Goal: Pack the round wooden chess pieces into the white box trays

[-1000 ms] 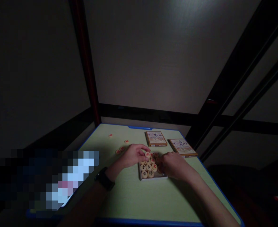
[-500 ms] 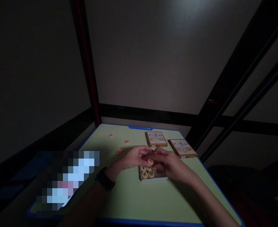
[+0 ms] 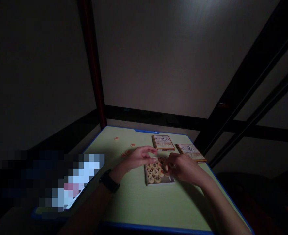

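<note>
A shallow box tray [image 3: 146, 179] lies on the table, partly filled with round wooden Chinese chess pieces [image 3: 155, 172] with black or red characters. My left hand [image 3: 141, 156] hovers over the tray's far left side, thumb and fingers apart, and I see nothing held in it. Over the tray's right side, my right hand [image 3: 179, 166] has its fingers bent down and pinched on a Chinese chess piece [image 3: 168, 173], mostly covered by the fingers. This hand also hides the tray's right part. A bare strip shows at the tray's near right.
Several loose red-lettered pieces [image 3: 132, 145] lie on the table at the far left. Two printed flat boxes [image 3: 163, 142] [image 3: 191, 152] lie at the far right. A bright blurred-out object [image 3: 85, 179] is at the left edge. The green table [image 3: 134, 205] has a blue rim.
My hands have moved apart; the red-lettered piece between them has left the left fingers. My right hand has lowered toward the tray, and more of the pieces in it show.
</note>
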Available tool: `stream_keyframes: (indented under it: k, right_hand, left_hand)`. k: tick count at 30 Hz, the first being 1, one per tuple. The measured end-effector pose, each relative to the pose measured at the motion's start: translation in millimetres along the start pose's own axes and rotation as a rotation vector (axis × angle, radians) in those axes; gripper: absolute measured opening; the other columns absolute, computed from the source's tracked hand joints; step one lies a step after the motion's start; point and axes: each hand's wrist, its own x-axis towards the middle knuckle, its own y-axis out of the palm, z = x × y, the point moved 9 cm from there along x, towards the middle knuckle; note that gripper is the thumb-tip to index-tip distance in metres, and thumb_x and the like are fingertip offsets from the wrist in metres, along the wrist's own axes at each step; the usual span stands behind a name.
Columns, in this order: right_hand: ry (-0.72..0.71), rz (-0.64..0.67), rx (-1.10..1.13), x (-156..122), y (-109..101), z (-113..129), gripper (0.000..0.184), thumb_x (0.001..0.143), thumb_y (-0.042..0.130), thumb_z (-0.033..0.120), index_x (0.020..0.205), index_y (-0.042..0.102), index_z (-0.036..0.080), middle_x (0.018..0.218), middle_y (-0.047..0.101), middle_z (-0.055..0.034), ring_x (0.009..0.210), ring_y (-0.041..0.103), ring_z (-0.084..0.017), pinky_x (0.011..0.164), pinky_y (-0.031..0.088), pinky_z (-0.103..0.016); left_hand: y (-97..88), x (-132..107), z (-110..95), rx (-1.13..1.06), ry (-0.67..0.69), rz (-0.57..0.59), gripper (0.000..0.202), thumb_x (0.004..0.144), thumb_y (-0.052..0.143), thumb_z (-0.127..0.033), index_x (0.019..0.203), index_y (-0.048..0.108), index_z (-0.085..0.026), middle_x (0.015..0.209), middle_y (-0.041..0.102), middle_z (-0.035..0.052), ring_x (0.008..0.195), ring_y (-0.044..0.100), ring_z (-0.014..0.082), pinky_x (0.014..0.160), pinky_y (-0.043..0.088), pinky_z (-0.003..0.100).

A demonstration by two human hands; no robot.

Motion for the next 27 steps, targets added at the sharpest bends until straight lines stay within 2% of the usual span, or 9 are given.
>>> stream_keyframes:
  k: [4,7,10,13,18,24,27]
  right_hand:
    - [0.038,0.031,-0.146,2,14,0,0.014,0.072,0.060,0.008,0.076,0.068,0.017,0.072,0.066,-0.0028,0.059,0.050,-0.011,0.055,0.021,-0.027]
    - [0.036,0.030,-0.211,3,22,1,0.008,0.074,0.061,0.012,0.075,0.066,0.016,0.067,0.064,-0.0031,0.054,0.045,-0.010,0.055,0.017,-0.029]
    - [0.039,0.024,-0.229,3,24,-1,0.012,0.075,0.059,0.012,0.083,0.067,0.016,0.067,0.064,-0.0034,0.052,0.043,-0.009,0.054,0.015,-0.030]
    - [0.047,0.020,-0.245,3,21,-2,0.014,0.075,0.058,0.012,0.084,0.068,0.016,0.068,0.066,-0.0042,0.052,0.045,-0.010,0.054,0.015,-0.030]
    - [0.043,0.072,-0.277,3,23,1,0.012,0.078,0.059,0.015,0.086,0.068,0.017,0.074,0.070,-0.0074,0.059,0.056,-0.014,0.055,0.020,-0.030]
    - [0.057,0.052,-0.285,3,24,-2,0.025,0.083,0.057,0.020,0.107,0.066,0.018,0.076,0.071,-0.0082,0.062,0.061,-0.017,0.055,0.024,-0.029]
    - [0.049,0.057,-0.296,4,27,-3,0.030,0.083,0.056,0.019,0.111,0.066,0.019,0.074,0.071,-0.0070,0.061,0.061,-0.016,0.055,0.025,-0.028]
  left_hand:
    - [-5.7,-3,-7,0.051,0.006,-0.041,0.043,0.073,0.080,-0.032,0.110,0.066,-0.015,0.119,0.066,0.0101,0.076,0.061,0.0104,0.071,0.046,0.025]
    - [-3.7,-3,-4,0.065,-0.033,-0.023,0.043,0.073,0.080,-0.034,0.109,0.067,-0.014,0.093,0.070,0.0061,0.072,0.061,0.0122,0.066,0.044,0.024]
    - [-3.0,-2,1,0.077,-0.072,-0.019,0.045,0.072,0.080,-0.036,0.108,0.066,-0.012,0.072,0.066,0.0013,0.069,0.061,0.0136,0.063,0.043,0.024]
    - [-3.6,-1,0,0.077,-0.062,-0.030,0.045,0.071,0.081,-0.037,0.105,0.067,-0.013,0.070,0.066,0.0004,0.068,0.062,0.0140,0.063,0.043,0.024]
    - [-3.7,-2,-2,0.074,-0.069,-0.042,0.044,0.071,0.080,-0.037,0.105,0.067,-0.012,0.070,0.066,0.0011,0.069,0.062,0.0146,0.063,0.042,0.024]
    - [-4.6,-3,-2,0.074,-0.059,-0.048,0.044,0.069,0.080,-0.038,0.103,0.067,-0.013,0.069,0.065,0.0010,0.067,0.061,0.0140,0.062,0.041,0.024]
    - [-7.8,0,-1,0.101,-0.067,-0.078,0.042,0.071,0.078,-0.037,0.103,0.068,-0.012,0.068,0.065,0.0014,0.067,0.061,0.0146,0.061,0.042,0.024]
